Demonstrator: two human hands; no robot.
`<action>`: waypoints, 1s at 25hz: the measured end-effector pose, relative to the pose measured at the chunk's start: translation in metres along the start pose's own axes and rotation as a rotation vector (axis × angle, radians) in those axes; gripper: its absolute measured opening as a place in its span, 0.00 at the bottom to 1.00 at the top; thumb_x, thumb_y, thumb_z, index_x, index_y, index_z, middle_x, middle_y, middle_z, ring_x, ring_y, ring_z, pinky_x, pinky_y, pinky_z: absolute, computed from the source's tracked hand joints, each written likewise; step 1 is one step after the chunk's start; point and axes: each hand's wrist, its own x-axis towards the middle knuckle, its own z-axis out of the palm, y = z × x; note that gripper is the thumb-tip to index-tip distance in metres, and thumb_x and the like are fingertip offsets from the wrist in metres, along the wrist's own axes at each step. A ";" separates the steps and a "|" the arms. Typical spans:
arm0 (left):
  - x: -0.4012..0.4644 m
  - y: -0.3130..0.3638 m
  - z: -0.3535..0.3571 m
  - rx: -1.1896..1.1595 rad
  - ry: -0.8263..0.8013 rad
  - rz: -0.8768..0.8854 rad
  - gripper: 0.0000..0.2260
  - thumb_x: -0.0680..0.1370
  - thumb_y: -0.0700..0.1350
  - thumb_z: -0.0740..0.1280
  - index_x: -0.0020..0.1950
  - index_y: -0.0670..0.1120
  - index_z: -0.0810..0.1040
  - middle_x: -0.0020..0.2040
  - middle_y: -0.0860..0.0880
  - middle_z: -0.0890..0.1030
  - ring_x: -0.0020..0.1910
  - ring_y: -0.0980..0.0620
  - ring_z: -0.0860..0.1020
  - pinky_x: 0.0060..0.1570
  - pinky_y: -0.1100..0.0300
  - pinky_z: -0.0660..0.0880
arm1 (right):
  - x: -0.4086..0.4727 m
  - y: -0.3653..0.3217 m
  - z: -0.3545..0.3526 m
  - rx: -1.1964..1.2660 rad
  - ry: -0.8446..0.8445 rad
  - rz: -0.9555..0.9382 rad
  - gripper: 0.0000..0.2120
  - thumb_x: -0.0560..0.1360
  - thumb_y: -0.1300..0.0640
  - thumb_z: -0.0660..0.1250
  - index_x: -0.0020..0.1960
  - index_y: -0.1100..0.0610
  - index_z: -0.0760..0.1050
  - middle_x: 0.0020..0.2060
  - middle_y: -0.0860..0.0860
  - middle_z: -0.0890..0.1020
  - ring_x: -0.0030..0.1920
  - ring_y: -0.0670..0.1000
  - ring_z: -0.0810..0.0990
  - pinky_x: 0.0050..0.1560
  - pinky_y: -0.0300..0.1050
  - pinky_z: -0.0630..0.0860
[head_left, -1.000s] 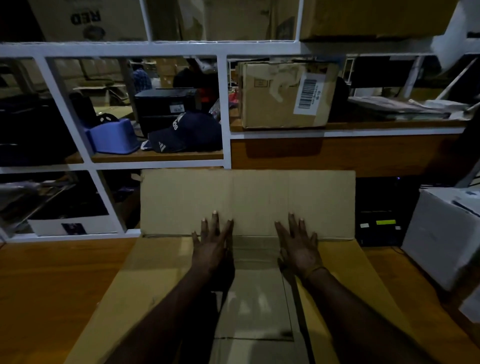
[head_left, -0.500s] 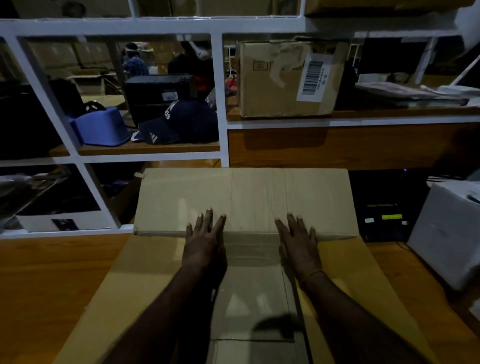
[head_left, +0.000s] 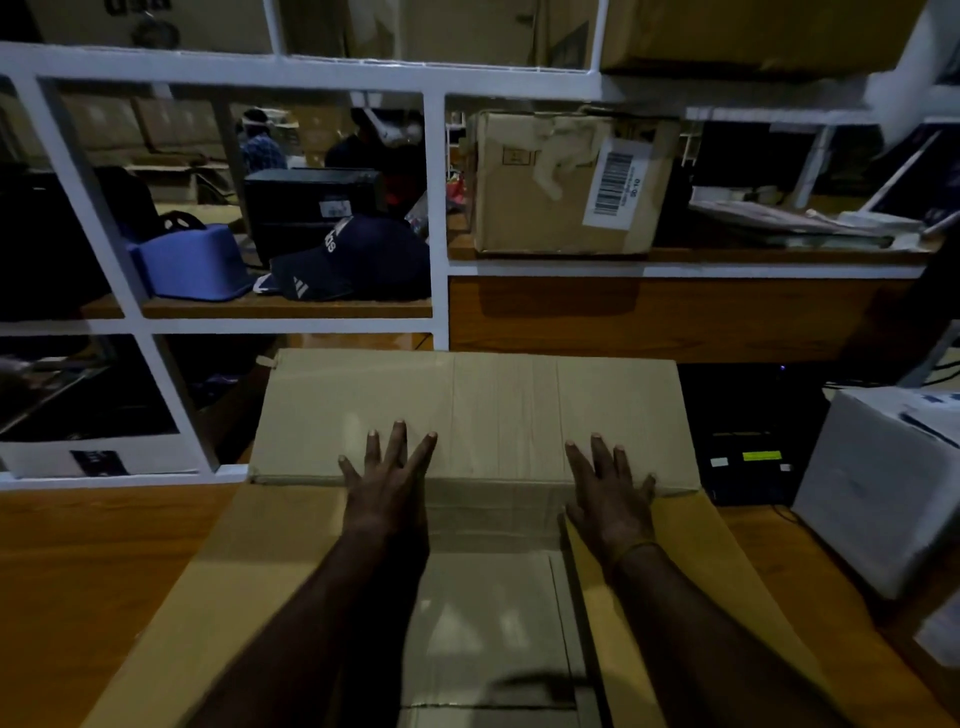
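A large open cardboard box (head_left: 260, 582) lies on a wooden table in front of me, its side flaps spread outward. Its far flap (head_left: 478, 405) stands raised toward the shelving. My left hand (head_left: 387, 488) lies flat with spread, straight fingers against the lower part of that far flap, left of centre. My right hand (head_left: 610, 493) presses flat on the same flap to the right, fingers straight. Between my forearms the box's inside bottom (head_left: 488, 623) shows.
White shelving (head_left: 436, 218) stands behind the box, holding a taped carton with a barcode label (head_left: 566, 182), a dark cap (head_left: 343, 260) and a blue object (head_left: 192, 265). A white box (head_left: 883, 483) sits at the right; a dark device (head_left: 748, 452) beside it.
Both hands have slid slightly farther apart along the far flap. The camera view tilted a little; the flap stays raised.
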 end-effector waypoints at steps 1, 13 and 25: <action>0.002 0.000 0.003 -0.019 0.006 -0.005 0.43 0.77 0.52 0.68 0.77 0.62 0.38 0.80 0.47 0.41 0.78 0.35 0.47 0.67 0.29 0.58 | 0.002 0.001 0.001 -0.002 -0.014 0.002 0.41 0.78 0.43 0.64 0.78 0.39 0.38 0.79 0.48 0.40 0.79 0.57 0.43 0.71 0.74 0.48; -0.054 0.004 0.001 0.004 -0.030 -0.002 0.33 0.76 0.53 0.67 0.77 0.62 0.53 0.74 0.50 0.65 0.72 0.43 0.65 0.67 0.29 0.53 | -0.040 0.006 0.020 0.004 0.054 -0.074 0.31 0.78 0.45 0.62 0.78 0.43 0.54 0.76 0.50 0.62 0.76 0.57 0.58 0.69 0.65 0.60; -0.061 0.017 0.006 -0.129 0.127 0.068 0.14 0.78 0.46 0.62 0.64 0.53 0.76 0.60 0.49 0.78 0.57 0.44 0.77 0.65 0.42 0.66 | -0.040 -0.062 0.023 0.023 0.230 -0.227 0.13 0.72 0.52 0.71 0.55 0.50 0.75 0.48 0.52 0.79 0.48 0.58 0.78 0.50 0.53 0.72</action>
